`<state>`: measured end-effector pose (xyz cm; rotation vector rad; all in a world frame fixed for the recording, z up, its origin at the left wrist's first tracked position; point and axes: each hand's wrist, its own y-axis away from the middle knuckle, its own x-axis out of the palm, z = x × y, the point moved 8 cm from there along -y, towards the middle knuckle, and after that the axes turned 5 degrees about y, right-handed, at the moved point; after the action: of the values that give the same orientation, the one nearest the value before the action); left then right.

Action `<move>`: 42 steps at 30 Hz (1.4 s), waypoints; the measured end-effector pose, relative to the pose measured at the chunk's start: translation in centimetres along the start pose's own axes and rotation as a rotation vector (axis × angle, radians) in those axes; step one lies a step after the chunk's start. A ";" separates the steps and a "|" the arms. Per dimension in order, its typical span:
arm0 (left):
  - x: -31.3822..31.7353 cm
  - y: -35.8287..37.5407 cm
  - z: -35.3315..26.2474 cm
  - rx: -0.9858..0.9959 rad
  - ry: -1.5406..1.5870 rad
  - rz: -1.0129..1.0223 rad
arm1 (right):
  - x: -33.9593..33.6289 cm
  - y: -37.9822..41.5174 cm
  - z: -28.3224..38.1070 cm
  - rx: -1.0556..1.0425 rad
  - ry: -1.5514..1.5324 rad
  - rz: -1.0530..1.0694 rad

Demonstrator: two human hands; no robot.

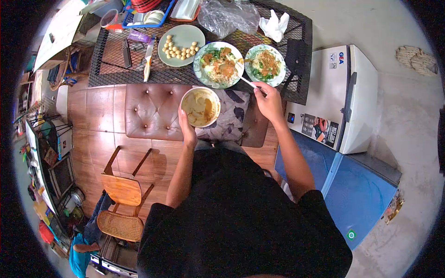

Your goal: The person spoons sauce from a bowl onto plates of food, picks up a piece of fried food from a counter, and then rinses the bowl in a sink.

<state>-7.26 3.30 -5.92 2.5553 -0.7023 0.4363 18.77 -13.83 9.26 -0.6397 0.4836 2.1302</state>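
Note:
My left hand (187,129) is closed on the side of a white bowl (200,107), held in front of the table's near edge. Brown sauce is smeared over the inside of the bowl. In my right hand (269,103) is the handle of a spoon (248,82), which reaches over the nearer plate (200,74). Greens, pale shreds and brown sauce lie on that plate. A second plate (279,80) with similar food stands just right of it, close to my right hand.
The black mesh table (111,76) also bears a green plate (181,33) of small round balls, a knife (148,60), a plastic bag (227,18) and a crumpled tissue (274,26). A tufted bench (148,111), a freezer (320,92) and a wooden chair (121,190) stand around me.

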 end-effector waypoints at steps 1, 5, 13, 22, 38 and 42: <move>-0.6 0.4 0.3 -0.046 0.039 -0.037 | 0.1 -0.1 0.2 0.004 0.100 -0.042; -1.7 0.9 0.3 -0.080 0.062 -0.074 | 0.5 -0.1 1.9 0.052 0.293 -0.035; -2.1 0.6 0.7 -0.090 0.070 -0.092 | 1.9 0.5 3.7 -0.260 0.457 -0.124; -1.5 1.0 -0.5 0.004 0.014 -0.007 | 3.5 1.1 3.6 -0.251 0.618 -0.158; 1.0 0.0 -2.9 0.031 0.057 0.064 | 4.7 1.2 -6.8 0.425 -0.364 -0.023; 2.4 0.0 -3.8 -0.018 0.097 0.054 | 4.2 2.3 -4.1 0.412 -0.648 0.142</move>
<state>-6.03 4.24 -1.70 2.4844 -0.7374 0.5651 15.79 -14.80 3.79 0.3221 0.5817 2.1261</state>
